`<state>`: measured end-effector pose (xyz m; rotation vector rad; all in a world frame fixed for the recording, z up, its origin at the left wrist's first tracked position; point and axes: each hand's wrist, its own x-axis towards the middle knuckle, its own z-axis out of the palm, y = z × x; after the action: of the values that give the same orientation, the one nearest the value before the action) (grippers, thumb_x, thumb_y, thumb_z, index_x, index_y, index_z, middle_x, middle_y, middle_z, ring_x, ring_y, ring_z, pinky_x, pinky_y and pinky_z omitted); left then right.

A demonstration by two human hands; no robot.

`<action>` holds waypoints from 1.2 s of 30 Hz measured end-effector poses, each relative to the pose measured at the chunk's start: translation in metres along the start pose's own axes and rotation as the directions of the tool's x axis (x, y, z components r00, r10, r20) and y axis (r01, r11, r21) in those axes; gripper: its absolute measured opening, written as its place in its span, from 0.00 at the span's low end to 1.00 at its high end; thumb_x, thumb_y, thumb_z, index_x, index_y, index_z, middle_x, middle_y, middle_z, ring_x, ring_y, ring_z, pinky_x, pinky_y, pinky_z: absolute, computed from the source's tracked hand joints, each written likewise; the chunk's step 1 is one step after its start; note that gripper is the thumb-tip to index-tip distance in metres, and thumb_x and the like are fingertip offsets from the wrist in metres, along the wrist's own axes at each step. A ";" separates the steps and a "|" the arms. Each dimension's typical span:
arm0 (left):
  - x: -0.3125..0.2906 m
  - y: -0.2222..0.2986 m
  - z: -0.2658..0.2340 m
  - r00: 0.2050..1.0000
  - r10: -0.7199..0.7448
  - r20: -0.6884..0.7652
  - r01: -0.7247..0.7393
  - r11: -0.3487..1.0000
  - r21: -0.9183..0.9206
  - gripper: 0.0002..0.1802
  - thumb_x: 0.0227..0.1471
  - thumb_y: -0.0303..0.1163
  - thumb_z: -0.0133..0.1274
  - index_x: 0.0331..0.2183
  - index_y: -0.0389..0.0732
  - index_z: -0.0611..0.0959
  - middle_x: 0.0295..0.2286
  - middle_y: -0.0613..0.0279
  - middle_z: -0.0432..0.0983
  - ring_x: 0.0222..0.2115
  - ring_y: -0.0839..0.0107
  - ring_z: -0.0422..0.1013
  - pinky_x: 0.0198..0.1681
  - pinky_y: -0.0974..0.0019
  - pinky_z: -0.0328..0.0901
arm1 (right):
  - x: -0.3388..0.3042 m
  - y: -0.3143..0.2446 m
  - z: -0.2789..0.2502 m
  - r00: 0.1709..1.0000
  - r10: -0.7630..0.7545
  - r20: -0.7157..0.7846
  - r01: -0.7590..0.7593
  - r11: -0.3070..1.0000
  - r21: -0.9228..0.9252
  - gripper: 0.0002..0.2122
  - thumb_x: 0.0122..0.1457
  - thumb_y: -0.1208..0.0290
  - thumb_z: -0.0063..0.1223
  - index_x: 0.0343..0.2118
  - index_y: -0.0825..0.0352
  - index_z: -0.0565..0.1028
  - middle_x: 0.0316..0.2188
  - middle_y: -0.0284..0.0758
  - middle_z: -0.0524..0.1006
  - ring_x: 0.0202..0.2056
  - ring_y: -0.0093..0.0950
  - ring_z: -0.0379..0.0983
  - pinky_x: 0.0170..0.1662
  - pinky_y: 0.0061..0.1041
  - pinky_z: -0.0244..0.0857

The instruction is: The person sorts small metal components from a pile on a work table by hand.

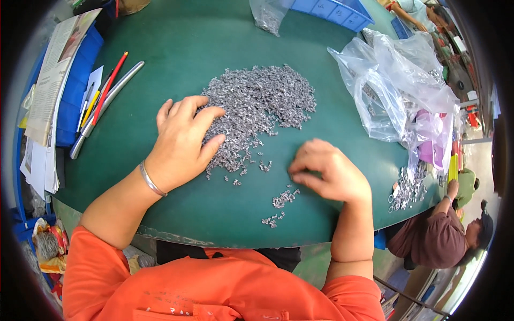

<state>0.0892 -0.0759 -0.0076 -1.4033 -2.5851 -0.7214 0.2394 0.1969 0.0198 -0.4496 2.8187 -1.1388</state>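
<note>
A broad heap of tiny grey metal parts [262,96] lies on the green tabletop, too small for me to name their exact kind. My left hand [184,131] rests against the heap's left side with its fingers spread, fingertips touching the parts. To the right of the heap, my right hand [326,168] is low over the table, its fingers curled toward the thumb; whatever they may hold is hidden. Just left of and below that hand sits a small cluster of the same parts [285,198], with an even smaller group [273,219] nearer the table's front edge.
Clear plastic bags [375,91] spread over the right side, near scattered metal pieces [408,190]. A blue bin [334,13] stands at the back. Pens [104,96], a blue tray [72,107] and newspaper [56,80] lie left. Another person [433,235] sits at right.
</note>
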 end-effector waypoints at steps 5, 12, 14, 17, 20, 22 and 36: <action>0.000 0.004 0.000 1.000 0.003 0.000 -0.003 1.000 -0.021 0.21 0.53 0.34 0.60 0.49 0.43 0.78 0.49 0.51 0.69 0.52 0.52 0.67 0.63 0.43 0.50 | 0.013 -0.027 0.022 0.970 -0.099 -0.221 0.095 0.995 -0.028 0.12 0.49 0.83 0.63 0.38 0.68 0.81 0.37 0.37 0.78 0.39 0.37 0.73 0.44 0.33 0.68; 0.000 -0.001 0.001 1.000 0.009 0.011 -0.009 1.000 -0.027 0.21 0.53 0.34 0.60 0.49 0.42 0.79 0.50 0.50 0.69 0.53 0.52 0.66 0.63 0.46 0.51 | 0.003 -0.007 0.012 0.965 0.041 -0.258 -0.041 0.999 0.007 0.09 0.50 0.86 0.61 0.35 0.68 0.80 0.34 0.36 0.76 0.35 0.34 0.75 0.36 0.29 0.70; 0.000 -0.001 0.001 1.000 0.019 0.004 -0.019 1.000 -0.010 0.21 0.53 0.34 0.60 0.49 0.42 0.79 0.50 0.50 0.69 0.53 0.52 0.66 0.63 0.47 0.51 | 0.003 -0.008 0.011 0.981 -0.001 -0.195 -0.001 1.000 -0.009 0.09 0.50 0.85 0.62 0.34 0.68 0.80 0.34 0.36 0.76 0.36 0.34 0.74 0.37 0.30 0.69; 0.001 -0.002 0.000 1.000 0.027 0.003 -0.027 1.000 -0.006 0.21 0.53 0.35 0.59 0.49 0.42 0.80 0.50 0.50 0.69 0.53 0.51 0.66 0.62 0.48 0.52 | 0.010 -0.015 0.022 0.988 -0.032 -0.150 0.019 0.996 -0.087 0.09 0.47 0.83 0.64 0.32 0.67 0.79 0.32 0.35 0.75 0.35 0.36 0.72 0.38 0.33 0.68; 0.001 -0.002 0.000 1.000 0.027 0.003 -0.027 1.000 0.005 0.21 0.54 0.35 0.59 0.49 0.43 0.80 0.50 0.50 0.70 0.53 0.51 0.66 0.62 0.49 0.52 | 0.010 -0.010 0.023 0.984 -0.046 -0.171 0.029 0.994 -0.102 0.09 0.46 0.83 0.64 0.31 0.66 0.79 0.31 0.35 0.74 0.34 0.37 0.71 0.37 0.33 0.68; 0.001 -0.002 0.001 1.000 0.027 0.006 -0.027 1.000 0.000 0.21 0.54 0.35 0.59 0.49 0.43 0.80 0.50 0.50 0.70 0.53 0.51 0.66 0.62 0.50 0.52 | 0.006 -0.011 0.020 0.985 -0.027 -0.169 0.011 0.995 -0.096 0.09 0.47 0.84 0.64 0.31 0.67 0.79 0.30 0.35 0.75 0.34 0.36 0.72 0.37 0.32 0.68; -0.001 -0.002 0.002 0.999 0.029 -0.014 -0.029 1.000 0.003 0.20 0.53 0.36 0.61 0.48 0.45 0.80 0.49 0.51 0.70 0.51 0.53 0.67 0.60 0.45 0.52 | -0.004 -0.003 0.004 0.980 0.063 -0.190 -0.052 0.997 0.061 0.07 0.49 0.85 0.60 0.31 0.68 0.78 0.31 0.37 0.77 0.35 0.38 0.75 0.38 0.33 0.71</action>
<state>0.0885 -0.0764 -0.0097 -1.4265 -2.5491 -0.7208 0.2452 0.1931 0.0190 -0.2653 2.9298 -1.3110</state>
